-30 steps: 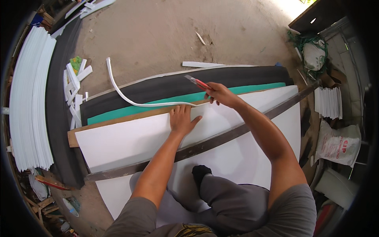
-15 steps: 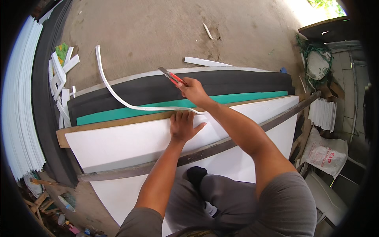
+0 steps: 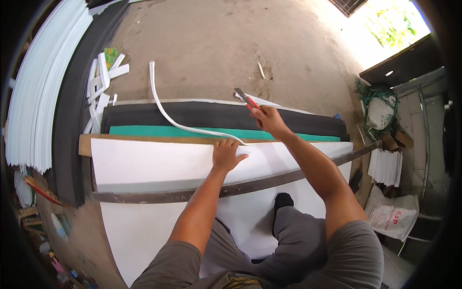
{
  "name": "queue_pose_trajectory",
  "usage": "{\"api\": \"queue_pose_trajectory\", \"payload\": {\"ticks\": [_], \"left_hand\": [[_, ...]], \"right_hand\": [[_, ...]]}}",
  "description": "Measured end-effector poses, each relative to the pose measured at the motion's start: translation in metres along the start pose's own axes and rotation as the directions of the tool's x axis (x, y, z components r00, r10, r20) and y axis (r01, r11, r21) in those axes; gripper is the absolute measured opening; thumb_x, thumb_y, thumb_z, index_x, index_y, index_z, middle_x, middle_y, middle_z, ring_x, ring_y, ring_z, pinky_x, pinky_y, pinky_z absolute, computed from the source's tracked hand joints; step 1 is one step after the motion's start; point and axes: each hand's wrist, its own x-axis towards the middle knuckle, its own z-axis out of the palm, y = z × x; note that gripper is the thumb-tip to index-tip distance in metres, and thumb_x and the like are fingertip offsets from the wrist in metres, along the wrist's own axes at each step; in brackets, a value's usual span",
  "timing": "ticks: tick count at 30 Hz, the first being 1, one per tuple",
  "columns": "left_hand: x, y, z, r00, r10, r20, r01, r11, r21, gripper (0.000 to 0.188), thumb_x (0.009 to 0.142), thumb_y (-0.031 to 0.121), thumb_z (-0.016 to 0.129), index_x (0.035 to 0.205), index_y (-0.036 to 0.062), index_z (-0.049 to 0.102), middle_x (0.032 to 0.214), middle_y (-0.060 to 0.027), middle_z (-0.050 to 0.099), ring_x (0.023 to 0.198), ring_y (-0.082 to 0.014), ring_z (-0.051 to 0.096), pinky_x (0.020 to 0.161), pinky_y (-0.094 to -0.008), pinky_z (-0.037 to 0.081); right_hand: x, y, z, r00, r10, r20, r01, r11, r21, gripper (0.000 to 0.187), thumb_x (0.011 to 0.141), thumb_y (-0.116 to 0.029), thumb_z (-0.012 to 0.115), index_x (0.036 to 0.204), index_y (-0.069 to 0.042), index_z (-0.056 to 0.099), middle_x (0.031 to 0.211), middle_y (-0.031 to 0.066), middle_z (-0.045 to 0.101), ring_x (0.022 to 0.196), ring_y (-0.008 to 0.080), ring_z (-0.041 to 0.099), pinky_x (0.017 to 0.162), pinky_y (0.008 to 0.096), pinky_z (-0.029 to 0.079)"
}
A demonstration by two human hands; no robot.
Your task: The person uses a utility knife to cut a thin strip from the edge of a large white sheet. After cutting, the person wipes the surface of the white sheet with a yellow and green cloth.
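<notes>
My right hand (image 3: 271, 121) is closed around a red utility knife (image 3: 248, 100), held up over the black sheet with its blade pointing away from me. My left hand (image 3: 227, 155) lies flat, fingers stretched out, on the far edge of a white sheet (image 3: 144, 156). At its fingertips, a thin white strip (image 3: 166, 114) runs from the sheet's edge and curls up and away to the left. A long dark bar (image 3: 269, 183) lies across the white sheet on the near side of my left hand.
Beyond the white sheet are a wooden board (image 3: 85, 144), a green sheet (image 3: 149, 131) and a black sheet (image 3: 137, 115). White offcuts (image 3: 103, 79) are piled at left, beside tall stacked white sheets (image 3: 48, 86). A white sack (image 3: 391, 214) and more white sheets (image 3: 385, 167) stand at right.
The view has turned somewhat. My right hand with the utility knife has moved right, farther from my left hand. My left hand stays at the sheet's edge.
</notes>
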Motion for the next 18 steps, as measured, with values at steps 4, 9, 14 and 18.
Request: {"api": "queue_pose_trajectory", "payload": {"ticks": [4,9,14,18], "left_hand": [[-0.006,0.006,-0.001,1.0,-0.029,0.011,0.029,0.999,-0.013,0.057,0.08,0.062,0.076,0.119,0.0204,0.069,0.118,-0.0016,0.067,0.116,-0.0236,0.057,0.097,-0.0417,0.039],[-0.013,0.014,-0.012,0.998,-0.032,-0.062,0.036,0.998,0.058,0.055,0.083,0.062,0.072,0.119,0.0204,0.069,0.118,-0.0011,0.067,0.116,-0.0236,0.057,0.101,-0.0422,0.039],[-0.021,0.027,-0.016,0.998,-0.059,-0.036,0.063,0.991,0.116,0.048,0.092,0.059,0.064,0.118,0.0193,0.07,0.115,-0.002,0.067,0.114,-0.0243,0.059,0.1,-0.0442,0.04],[-0.024,0.026,-0.018,0.998,-0.062,-0.015,0.063,0.996,0.065,0.043,0.094,0.053,0.065,0.117,0.0175,0.07,0.108,-0.0024,0.067,0.111,-0.0251,0.059,0.099,-0.0447,0.04]], "right_hand": [[-0.004,0.01,-0.021,0.995,0.032,0.096,-0.026,0.998,-0.064,0.033,0.107,-0.03,0.058,0.097,0.001,0.063,0.068,0.0011,0.052,0.057,0.0089,0.046,0.051,0.0282,0.035],[0.011,0.02,-0.034,0.963,0.024,0.27,0.014,0.991,-0.135,0.03,0.106,-0.028,0.058,0.096,-0.001,0.064,0.068,0.0014,0.053,0.059,0.01,0.048,0.053,0.0306,0.038],[0.006,0.015,-0.033,0.918,-0.078,0.388,0.225,0.91,-0.349,0.033,0.106,-0.031,0.057,0.093,-0.001,0.061,0.073,0.0089,0.063,0.064,0.0214,0.06,0.059,0.0392,0.044],[-0.029,0.022,-0.045,0.882,-0.306,0.357,0.459,0.725,-0.513,0.028,0.106,-0.03,0.054,0.1,-0.003,0.058,0.086,0.0194,0.071,0.077,0.0398,0.069,0.067,0.0496,0.05]]}}
